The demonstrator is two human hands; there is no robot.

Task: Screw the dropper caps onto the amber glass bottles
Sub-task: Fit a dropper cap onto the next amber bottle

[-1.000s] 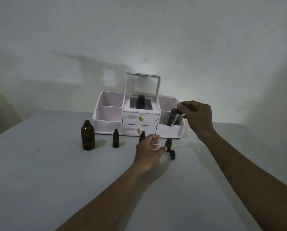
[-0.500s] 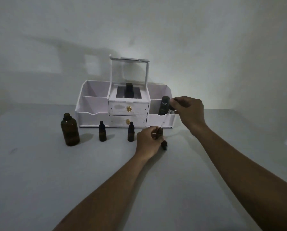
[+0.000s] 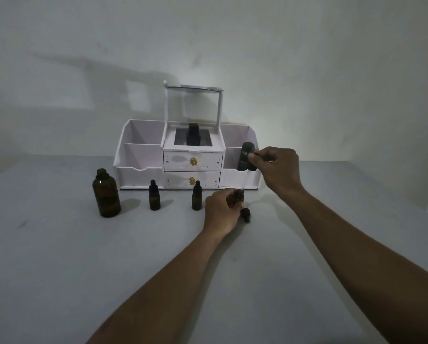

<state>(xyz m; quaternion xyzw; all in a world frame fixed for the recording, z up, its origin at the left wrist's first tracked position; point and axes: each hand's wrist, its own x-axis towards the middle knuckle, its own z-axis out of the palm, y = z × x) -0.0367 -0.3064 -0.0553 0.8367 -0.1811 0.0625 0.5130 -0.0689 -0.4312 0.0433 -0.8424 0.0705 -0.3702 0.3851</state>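
My left hand [image 3: 221,211] is closed around a small amber bottle [image 3: 238,194] standing on the table; only its neck shows above my fingers. My right hand [image 3: 277,167] pinches a dropper cap [image 3: 253,157] above it, and the thin glass pipette [image 3: 245,180] points down at the bottle's mouth. A loose black dropper cap [image 3: 246,214] lies on the table just right of my left hand. Two small capped amber bottles [image 3: 154,196] [image 3: 196,196] stand to the left. A large amber bottle [image 3: 106,194] without a cap stands farther left.
A white cosmetic organiser [image 3: 143,175] with two drawers and a raised mirror lid stands at the back against the wall. A dark tube [image 3: 245,160] stands in its right compartment. The grey table [image 3: 59,269] spreads out in front; its right edge lies at the far right.
My left hand moved right and closed on the small bottle. My right hand lowered the dropper cap until the pipette tip reached the bottle's neck. The camera view shifted.
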